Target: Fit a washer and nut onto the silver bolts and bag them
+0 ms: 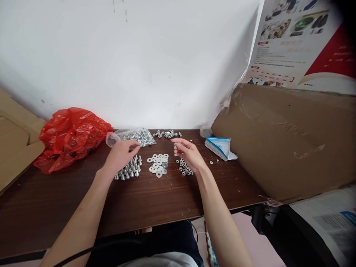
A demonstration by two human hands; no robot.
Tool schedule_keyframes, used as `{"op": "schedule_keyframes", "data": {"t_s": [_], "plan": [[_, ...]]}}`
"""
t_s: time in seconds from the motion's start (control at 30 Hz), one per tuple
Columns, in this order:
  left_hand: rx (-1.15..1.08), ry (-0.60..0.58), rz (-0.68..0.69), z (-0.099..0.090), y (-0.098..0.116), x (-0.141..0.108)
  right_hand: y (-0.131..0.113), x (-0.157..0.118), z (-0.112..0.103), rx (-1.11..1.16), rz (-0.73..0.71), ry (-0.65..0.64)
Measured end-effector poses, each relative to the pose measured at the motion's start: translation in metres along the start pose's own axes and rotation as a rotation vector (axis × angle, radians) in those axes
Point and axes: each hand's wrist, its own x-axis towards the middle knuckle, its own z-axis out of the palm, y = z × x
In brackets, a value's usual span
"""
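What the right hand (pixel 190 152) pinched: one small silver metal piece (pixel 175 145), towards two o'clock from over a dozen flat silver washers (pixel 159 162).
Silver metal bolts (pixel 130 172): over a dozen, at nine o'clock.
Silver hexagonal nuts (pixel 184 167): over a dozen lay at three.
Left hand (pixel 119 154): I could not tell its grip.

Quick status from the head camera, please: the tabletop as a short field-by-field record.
Left hand: over the bolts, grip unclear
Right hand: pinching a small metal piece
Between hands: loose flat washers
Near right hand: nuts
Behind left hand: clear bag of metal parts
Left side: red plastic bag
Right side: blue-and-white packet
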Motion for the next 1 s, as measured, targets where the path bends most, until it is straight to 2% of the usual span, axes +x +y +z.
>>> {"op": "schedule_keyframes", "data": {"t_s": [0.17,0.3,0.43,0.63,0.73,0.87,1.0], "plan": [[0.019,-0.254,0.036,0.002,0.006,-0.001,0.019,-0.001,0.035,-0.264,-0.109,-0.1],[0.02,-0.353,0.023,0.001,0.011,-0.001,0.029,-0.006,0.056,-0.509,-0.267,-0.186],[0.006,-0.368,0.005,0.0,0.011,-0.001,0.032,-0.014,0.068,-0.707,-0.39,-0.269],[-0.036,-0.263,-0.034,0.002,0.003,-0.001,0.039,-0.017,0.077,-0.761,-0.445,-0.312],[-0.043,-0.279,-0.12,0.0,0.001,-0.001,0.042,-0.017,0.077,-0.794,-0.481,-0.329],[-0.08,-0.313,-0.244,-0.004,0.001,0.001,0.043,-0.017,0.074,-0.867,-0.473,-0.311],[-0.034,-0.308,-0.285,-0.004,0.001,0.001,0.04,-0.018,0.075,-0.971,-0.451,-0.314]]}}
